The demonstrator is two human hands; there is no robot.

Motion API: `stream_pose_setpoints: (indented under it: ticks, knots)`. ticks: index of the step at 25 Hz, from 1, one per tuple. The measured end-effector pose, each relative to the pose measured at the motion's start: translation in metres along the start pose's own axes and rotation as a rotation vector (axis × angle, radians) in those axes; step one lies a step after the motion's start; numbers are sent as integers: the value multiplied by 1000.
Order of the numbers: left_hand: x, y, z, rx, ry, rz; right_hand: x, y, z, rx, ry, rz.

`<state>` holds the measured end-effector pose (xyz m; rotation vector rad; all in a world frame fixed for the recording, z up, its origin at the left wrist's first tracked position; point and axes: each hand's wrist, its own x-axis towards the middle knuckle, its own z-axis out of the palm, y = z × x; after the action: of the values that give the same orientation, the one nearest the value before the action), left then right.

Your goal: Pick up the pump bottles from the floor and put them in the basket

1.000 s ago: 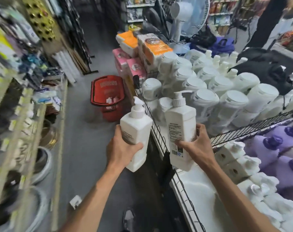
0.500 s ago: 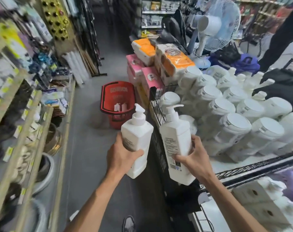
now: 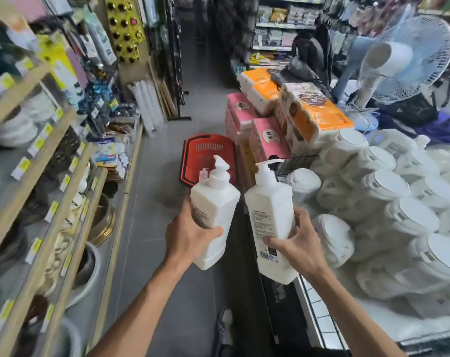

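Observation:
My left hand [image 3: 186,234] grips a white pump bottle [image 3: 215,210] around its lower body, held upright above the aisle floor. My right hand [image 3: 300,247] grips a second, taller white pump bottle [image 3: 269,215] beside it; the two bottles nearly touch. A red shopping basket [image 3: 208,150] stands on the grey floor straight ahead, partly hidden behind both bottles. A small pinkish pump top shows inside it, just left of the left bottle's nozzle.
A wire display bin [image 3: 388,202] piled with white bottles fills the right side. Pink and orange tissue packs [image 3: 265,119] are stacked right of the basket. Wooden shelves [image 3: 46,176] with bowls line the left. A blue fan [image 3: 409,57] stands far right. My shoe [image 3: 225,323] is below.
The view has advanced down the aisle; the basket is closer and centred. Both hands still carry their bottles, now held nearer each other and directly in front of the basket.

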<state>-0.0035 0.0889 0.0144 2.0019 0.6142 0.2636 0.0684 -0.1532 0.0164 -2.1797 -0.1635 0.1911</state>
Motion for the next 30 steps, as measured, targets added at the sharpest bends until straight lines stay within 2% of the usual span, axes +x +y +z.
stream_pose_setpoints:
  ticks: [15, 25, 30]
  knots:
    - [204, 2, 6, 23, 151, -150, 238, -29, 70, 75, -152, -13]
    - [342, -5, -12, 5, 111, -139, 356, -65, 125, 29, -155, 42]
    - [445, -18, -29, -8, 28, -143, 423, -95, 173, 47, -78, 98]
